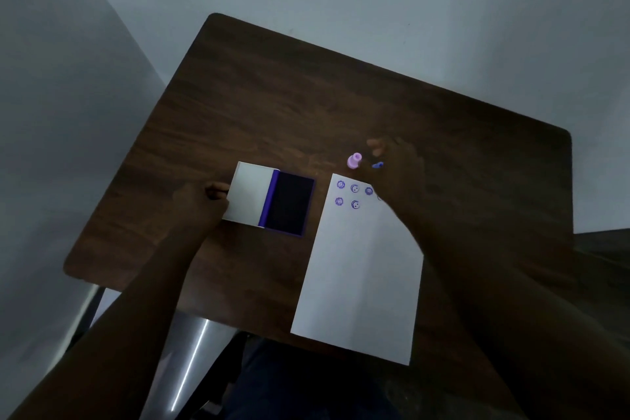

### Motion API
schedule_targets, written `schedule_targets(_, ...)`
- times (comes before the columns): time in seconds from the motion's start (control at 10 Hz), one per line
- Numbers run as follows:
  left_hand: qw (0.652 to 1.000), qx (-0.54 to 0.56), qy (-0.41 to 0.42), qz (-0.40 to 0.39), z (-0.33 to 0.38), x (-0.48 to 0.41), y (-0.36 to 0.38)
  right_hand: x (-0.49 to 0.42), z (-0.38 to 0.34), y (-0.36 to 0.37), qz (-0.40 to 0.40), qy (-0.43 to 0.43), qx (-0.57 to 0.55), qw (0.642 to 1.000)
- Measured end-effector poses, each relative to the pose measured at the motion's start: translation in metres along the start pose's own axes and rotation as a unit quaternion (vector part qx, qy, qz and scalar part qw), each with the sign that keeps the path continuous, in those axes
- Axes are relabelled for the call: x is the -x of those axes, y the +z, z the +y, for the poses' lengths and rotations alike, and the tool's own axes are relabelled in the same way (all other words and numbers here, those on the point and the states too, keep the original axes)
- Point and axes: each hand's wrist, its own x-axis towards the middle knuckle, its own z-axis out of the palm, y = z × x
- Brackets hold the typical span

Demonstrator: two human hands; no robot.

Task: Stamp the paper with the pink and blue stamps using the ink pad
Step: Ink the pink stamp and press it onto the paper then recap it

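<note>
The white paper (361,269) lies on the dark wooden table (306,106) and carries several purple stamp marks near its far edge. To its left is the ink pad (289,203), open, with its white lid (250,193) folded out to the left. My left hand (201,203) pinches the lid's left edge. The pink stamp (354,160) stands upright just beyond the paper. The blue stamp (377,165) is right beside it, at the fingers of my right hand (395,167). That hand is blurred, so its grip on the blue stamp is unclear. My right wrist hides the paper's far right corner.
The table's near edge runs just below the paper, with a metal leg (191,361) under it. Grey walls surround the table. The table's far half is bare wood.
</note>
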Motion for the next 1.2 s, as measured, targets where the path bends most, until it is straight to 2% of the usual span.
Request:
schedule_targets(0.1,1.0,-0.001,-0.005,0.002,0.001,0.001,0.001,-0.035,0.008,-0.005,-0.118,0.012,0.149,0.982)
schedule_targets(0.2,0.999,0.011,0.009,0.031,0.007,0.004,0.004,-0.042,0.008,0.01,-0.17,-0.009,0.213,0.962)
schedule_targets(0.3,0.997,0.014,0.041,0.061,0.032,0.025,0.001,-0.036,0.007,0.013,-0.127,-0.042,0.207,0.969)
schedule_targets(0.4,0.991,0.087,0.083,0.055,0.045,0.031,0.008,-0.046,0.0,0.009,-0.219,0.02,0.164,0.962)
schedule_targets(0.5,0.965,0.245,0.083,-0.047,0.068,0.039,0.013,-0.036,-0.019,-0.003,-0.26,0.142,-0.046,0.954)
schedule_targets(0.6,0.932,0.33,0.056,-0.142,0.088,0.042,0.017,0.003,-0.033,-0.003,-0.144,0.174,-0.279,0.933)
schedule_targets(0.7,0.921,0.346,0.094,-0.155,0.099,0.052,0.024,0.02,-0.046,0.003,-0.149,0.221,-0.378,0.887)
schedule_targets(0.8,0.924,0.34,0.117,-0.13,0.098,0.057,0.031,0.028,-0.047,0.015,-0.17,0.256,-0.438,0.845)
schedule_targets(1.0,0.932,0.329,0.12,-0.092,0.092,0.059,0.038,0.044,-0.043,0.023,-0.203,0.237,-0.447,0.838)
schedule_targets(1.1,0.925,0.349,0.096,-0.116,0.087,0.055,0.039,0.044,-0.042,0.022,-0.205,0.205,-0.447,0.846)
schedule_targets(1.2,0.905,0.403,0.037,-0.131,0.079,0.05,0.033,0.04,-0.038,0.017,-0.156,0.194,-0.472,0.845)
